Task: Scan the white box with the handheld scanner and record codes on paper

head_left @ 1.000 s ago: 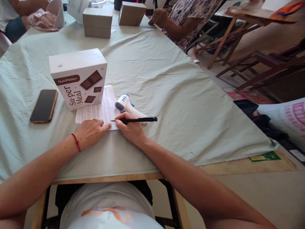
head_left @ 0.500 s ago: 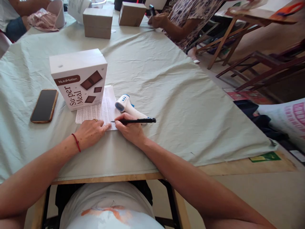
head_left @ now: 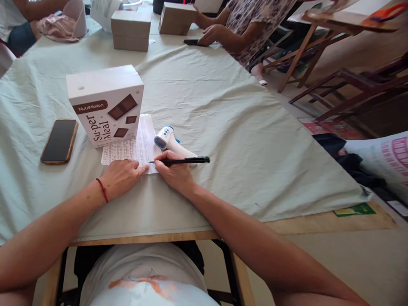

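Note:
A black pen (head_left: 194,160) is pinched in my right hand (head_left: 175,172), its tip on or just over the right side of a sheet of paper (head_left: 145,131) covered in rows of small writing. My left hand (head_left: 123,176), with a red cord bracelet at the wrist, lies flat with its fingers stretched over the paper's lower edge. On the paper's upper left part stands a white NutriMotion box (head_left: 105,106), upright. Just beyond my right hand lies a white and blue infrared thermometer (head_left: 172,142), its handle partly behind the hand.
A phone (head_left: 59,141) lies left of the box on the cloth-covered table (head_left: 239,127). Two cardboard boxes, one brown box (head_left: 131,32) and another box (head_left: 177,19), stand at the back. Another person's hand (head_left: 212,35) is at the far edge, near a dark phone.
The other person across the table has lowered a phone from upright to the tabletop. My pen has shifted very slightly right; my left hand has stayed still.

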The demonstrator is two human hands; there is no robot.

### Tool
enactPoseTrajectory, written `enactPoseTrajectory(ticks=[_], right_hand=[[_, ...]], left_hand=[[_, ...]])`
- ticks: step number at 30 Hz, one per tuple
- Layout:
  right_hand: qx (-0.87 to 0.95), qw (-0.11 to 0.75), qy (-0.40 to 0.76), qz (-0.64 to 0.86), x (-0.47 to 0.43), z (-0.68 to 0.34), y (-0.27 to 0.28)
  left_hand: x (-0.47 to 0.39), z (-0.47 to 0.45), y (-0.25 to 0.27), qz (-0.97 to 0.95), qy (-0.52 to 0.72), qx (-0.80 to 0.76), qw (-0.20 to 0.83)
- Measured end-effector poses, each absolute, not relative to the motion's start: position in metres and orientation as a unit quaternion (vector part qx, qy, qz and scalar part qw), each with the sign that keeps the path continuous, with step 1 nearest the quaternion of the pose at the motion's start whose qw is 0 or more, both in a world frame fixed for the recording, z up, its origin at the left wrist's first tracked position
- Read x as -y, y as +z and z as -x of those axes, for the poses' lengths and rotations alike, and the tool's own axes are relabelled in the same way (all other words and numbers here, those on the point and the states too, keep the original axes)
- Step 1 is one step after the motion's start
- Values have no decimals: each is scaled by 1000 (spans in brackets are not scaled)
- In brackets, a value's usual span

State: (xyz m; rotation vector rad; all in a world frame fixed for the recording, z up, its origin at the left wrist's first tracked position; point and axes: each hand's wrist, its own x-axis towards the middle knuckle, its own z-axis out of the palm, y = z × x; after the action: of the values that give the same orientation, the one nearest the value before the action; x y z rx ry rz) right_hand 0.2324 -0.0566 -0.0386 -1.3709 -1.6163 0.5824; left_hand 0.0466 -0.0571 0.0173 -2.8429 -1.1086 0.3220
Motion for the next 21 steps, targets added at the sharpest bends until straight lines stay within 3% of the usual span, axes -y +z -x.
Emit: enactPoseTrajectory(ticks=[21], right_hand=[[623,480,253,563,55,-232,-37]], left_hand=[[56,-46,16,929,98,356,39]])
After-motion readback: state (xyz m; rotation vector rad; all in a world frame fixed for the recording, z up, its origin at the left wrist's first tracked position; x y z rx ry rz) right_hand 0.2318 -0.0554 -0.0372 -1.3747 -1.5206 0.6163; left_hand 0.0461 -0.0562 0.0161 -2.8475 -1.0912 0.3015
